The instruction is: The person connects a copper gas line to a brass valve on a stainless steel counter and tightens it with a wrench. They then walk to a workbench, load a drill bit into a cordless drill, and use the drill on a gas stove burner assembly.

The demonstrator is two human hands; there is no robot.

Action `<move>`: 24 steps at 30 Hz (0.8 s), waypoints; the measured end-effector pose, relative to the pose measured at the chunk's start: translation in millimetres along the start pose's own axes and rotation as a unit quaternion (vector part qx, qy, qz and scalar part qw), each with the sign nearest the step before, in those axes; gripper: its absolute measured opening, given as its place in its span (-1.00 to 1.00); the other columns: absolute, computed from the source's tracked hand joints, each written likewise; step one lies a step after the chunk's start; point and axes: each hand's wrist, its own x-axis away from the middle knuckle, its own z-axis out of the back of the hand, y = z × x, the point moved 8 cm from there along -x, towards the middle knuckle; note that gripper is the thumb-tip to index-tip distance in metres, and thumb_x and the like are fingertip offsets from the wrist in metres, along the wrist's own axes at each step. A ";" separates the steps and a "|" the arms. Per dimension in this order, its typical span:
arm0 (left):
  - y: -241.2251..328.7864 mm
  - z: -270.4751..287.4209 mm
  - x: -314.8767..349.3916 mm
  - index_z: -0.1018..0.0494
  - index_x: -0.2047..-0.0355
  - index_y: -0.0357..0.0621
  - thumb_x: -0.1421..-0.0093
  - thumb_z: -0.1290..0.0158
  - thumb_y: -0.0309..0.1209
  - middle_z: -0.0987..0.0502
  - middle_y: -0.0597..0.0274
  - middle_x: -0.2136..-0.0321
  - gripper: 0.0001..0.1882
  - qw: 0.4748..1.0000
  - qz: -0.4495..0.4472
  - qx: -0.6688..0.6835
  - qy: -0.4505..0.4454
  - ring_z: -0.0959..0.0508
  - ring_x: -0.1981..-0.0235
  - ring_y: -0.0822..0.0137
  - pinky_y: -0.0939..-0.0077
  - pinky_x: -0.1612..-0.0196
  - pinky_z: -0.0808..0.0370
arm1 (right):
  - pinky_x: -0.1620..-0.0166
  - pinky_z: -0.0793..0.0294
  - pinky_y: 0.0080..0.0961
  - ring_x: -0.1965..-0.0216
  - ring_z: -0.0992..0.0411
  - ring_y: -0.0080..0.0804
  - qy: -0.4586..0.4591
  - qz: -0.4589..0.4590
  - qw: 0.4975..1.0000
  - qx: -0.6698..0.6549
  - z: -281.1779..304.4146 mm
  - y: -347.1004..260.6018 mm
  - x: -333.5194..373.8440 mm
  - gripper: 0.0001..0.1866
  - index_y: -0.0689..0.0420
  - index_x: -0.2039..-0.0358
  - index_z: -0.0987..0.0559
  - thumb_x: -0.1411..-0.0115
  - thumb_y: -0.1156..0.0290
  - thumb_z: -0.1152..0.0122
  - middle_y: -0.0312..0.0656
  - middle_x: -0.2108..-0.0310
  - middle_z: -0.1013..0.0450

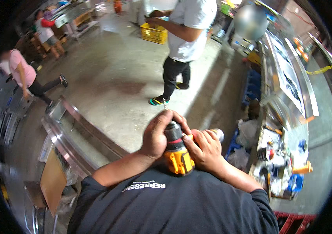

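Note:
A yellow and black cordless drill (179,160) is close against my chest, its black chuck pointing away from me. My left hand (156,134) is closed around the chuck end, and a drill bit (165,104) sticks out beyond its fingers. Just right of the drill, my right hand (206,149) is closed with its thumb near the drill body. Its fingers wrap a slim cylindrical thing with a grey end (220,135); red and yellow show beside the fingers, and its kind is unclear. The drill's handle is hidden from view.
A long metal frame (72,150) lies at left beside a brown board (53,177). At right stands a bench cluttered with tools (277,163) and a metal panel (290,78). One person (191,31) stands ahead near a yellow crate (153,33); another (23,72) is at left.

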 end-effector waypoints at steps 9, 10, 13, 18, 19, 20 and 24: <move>-3.6 -0.5 19.3 -0.44 0.25 -0.22 -0.51 0.29 -0.13 -0.56 0.11 0.39 -0.56 0.995 -0.077 -0.046 0.039 -0.58 0.30 0.32 0.42 0.06 -0.49 | 0.12 -0.40 -0.04 0.21 -0.49 -0.02 0.002 0.082 0.995 -0.065 -7.2 6.4 11.8 -0.40 0.11 -0.18 -0.32 -0.12 0.33 -0.22 0.07 0.06 -0.45; -1.5 -0.2 21.4 -0.44 0.25 -0.22 -0.51 0.29 -0.14 -0.56 0.11 0.39 -0.56 0.994 -0.092 -0.050 0.044 -0.57 0.30 0.33 0.42 0.06 -0.49 | 0.14 -0.42 -0.05 0.22 -0.49 0.01 -0.013 0.102 0.993 -0.053 -11.8 6.5 12.6 -0.38 0.21 -0.13 -0.28 -0.06 0.46 -0.26 0.12 0.08 -0.47; -0.3 -1.4 25.6 -0.44 0.25 -0.23 -0.50 0.30 -0.15 -0.56 0.13 0.40 -0.56 0.989 -0.106 -0.072 0.072 -0.57 0.32 0.32 0.42 0.08 -0.50 | 0.16 -0.40 -0.06 0.25 -0.48 0.01 -0.005 0.120 0.989 -0.080 -12.5 14.1 12.0 -0.37 0.20 -0.15 -0.28 -0.06 0.44 -0.26 0.11 0.09 -0.47; -2.5 -4.5 28.9 -0.45 0.26 -0.23 -0.49 0.26 -0.12 -0.57 0.12 0.39 -0.56 0.986 -0.125 -0.038 0.103 -0.58 0.32 0.31 0.40 0.11 -0.51 | 0.18 -0.38 -0.06 0.29 -0.47 0.00 -0.020 0.157 0.980 -0.117 -13.1 21.2 4.1 -0.37 0.17 -0.18 -0.28 -0.08 0.42 -0.23 0.10 0.12 -0.47; -3.6 -6.4 29.2 -0.45 0.26 -0.23 -0.49 0.26 -0.12 -0.57 0.11 0.39 -0.55 0.986 -0.129 -0.028 0.100 -0.58 0.32 0.31 0.40 0.11 -0.51 | 0.17 -0.38 -0.05 0.27 -0.48 0.01 -0.012 0.167 0.980 -0.108 -11.5 21.4 3.3 -0.39 0.19 -0.17 -0.28 -0.09 0.42 -0.21 0.10 0.12 -0.47; -5.6 -8.4 29.1 -0.45 0.26 -0.23 -0.49 0.25 -0.11 -0.57 0.11 0.40 -0.55 0.987 -0.127 -0.014 0.098 -0.58 0.32 0.30 0.39 0.11 -0.51 | 0.15 -0.39 -0.04 0.25 -0.48 0.00 -0.002 0.178 0.977 -0.121 -10.6 22.4 2.7 -0.40 0.16 -0.17 -0.31 -0.10 0.39 -0.22 0.09 0.12 -0.48; -7.9 -19.7 30.1 -0.45 0.25 -0.22 -0.47 0.27 -0.13 -0.58 0.09 0.37 -0.56 0.985 -0.138 -0.009 0.107 -0.58 0.29 0.29 0.38 0.04 -0.49 | 0.04 -0.44 -0.05 0.20 -0.51 -0.05 -0.006 0.174 0.974 -0.141 -8.3 33.7 2.6 -0.50 0.02 -0.11 -0.47 -0.10 0.36 -0.24 0.02 0.12 -0.50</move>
